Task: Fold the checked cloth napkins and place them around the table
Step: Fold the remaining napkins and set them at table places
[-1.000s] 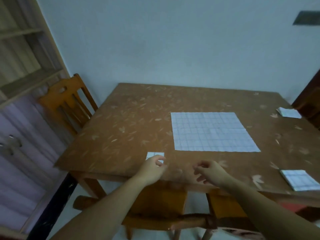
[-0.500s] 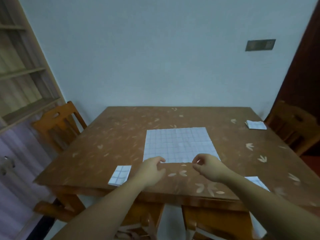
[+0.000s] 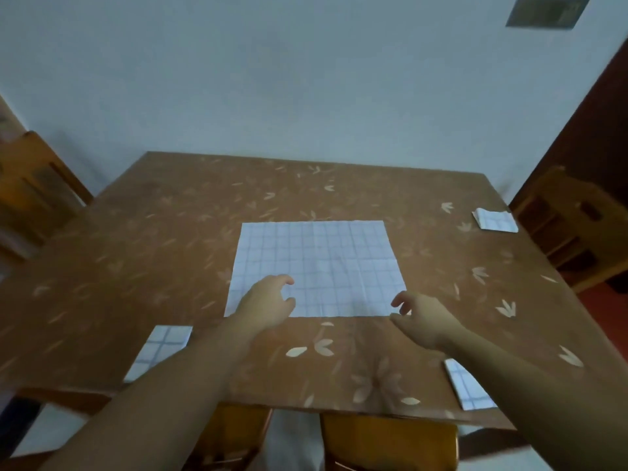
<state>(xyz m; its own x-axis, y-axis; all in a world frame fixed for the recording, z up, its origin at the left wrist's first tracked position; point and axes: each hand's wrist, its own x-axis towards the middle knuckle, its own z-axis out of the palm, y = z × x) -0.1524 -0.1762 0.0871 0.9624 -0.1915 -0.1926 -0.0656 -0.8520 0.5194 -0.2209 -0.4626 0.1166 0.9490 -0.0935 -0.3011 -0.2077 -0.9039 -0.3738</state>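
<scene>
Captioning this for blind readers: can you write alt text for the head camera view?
Two hands reach for the near edge of an unfolded checked napkin lying flat on a brown table: the left hand over its left corner, the right hand by its right corner. Three folded napkins lie near the table's edges: near left, near right, far right.

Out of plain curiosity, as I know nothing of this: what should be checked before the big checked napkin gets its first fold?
1. Unfolded napkin flat on the table: ok.
2. Left hand over its near left part: ok.
3. Left hand touching it: cannot tell.
4. Right hand at its near right corner, pinching it: not ok, fingers apart.
5. Near-left folded napkin, near-right folded napkin and far-right folded napkin clear of it: ok.
</scene>
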